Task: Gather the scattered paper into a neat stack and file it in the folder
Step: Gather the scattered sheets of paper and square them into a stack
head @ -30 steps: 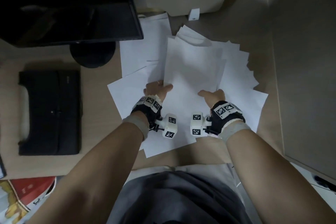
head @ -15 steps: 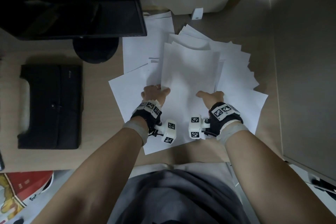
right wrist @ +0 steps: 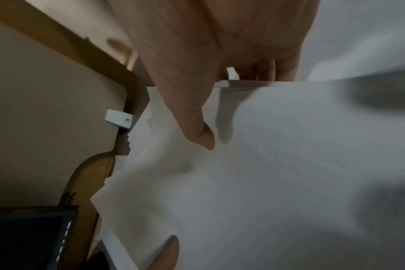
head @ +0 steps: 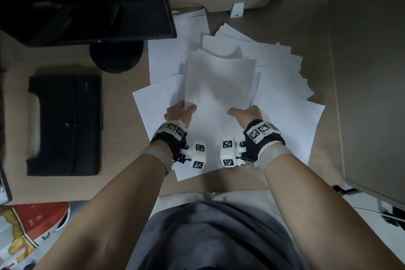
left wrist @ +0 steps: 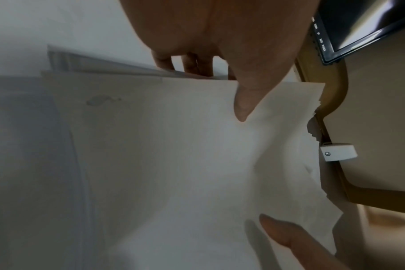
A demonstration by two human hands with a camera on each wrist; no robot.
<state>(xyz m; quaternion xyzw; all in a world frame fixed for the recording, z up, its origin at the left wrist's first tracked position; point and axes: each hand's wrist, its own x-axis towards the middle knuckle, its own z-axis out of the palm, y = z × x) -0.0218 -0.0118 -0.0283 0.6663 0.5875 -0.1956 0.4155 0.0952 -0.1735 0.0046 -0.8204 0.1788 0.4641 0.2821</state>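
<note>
In the head view, a gathered bundle of white paper sheets (head: pixel 219 87) sits in the middle of the light wooden surface (head: pixel 118 85), raised at its near edge above the other loose white sheets (head: pixel 282 85) that fan out flat beneath and around it. The left hand (head: pixel 178 112) grips the bundle's near left corner, thumb on top and fingers curled under, while the right hand (head: pixel 246 114) grips the near right corner the same way. The closed black rectangular folder (head: pixel 64 125) lies flat on the surface well to the left of the bundle, apart from every sheet. The black flat monitor on its round base (head: pixel 87 2) stands beyond the folder, to the far left of the bundle, and a small white plastic bracket (head: pixel 236 10) sits at the wall beyond the bundle. In the left wrist view, the left hand (left wrist: pixel 220 45) clamps the bundle (left wrist: pixel 173 155), its thumb (left wrist: pixel 245 102) lying across the top sheet and its fingers tucked beneath the layered edges; the tip of the other hand's thumb (left wrist: pixel 287 235) presses the same top sheet. In the right wrist view, the right hand (right wrist: pixel 208 54) pinches the bundle (right wrist: pixel 278 173), its thumb (right wrist: pixel 197 127) dimpling the top sheet, with the monitor's corner (right wrist: pixel 30 237) on the far side of the bundle.
</note>
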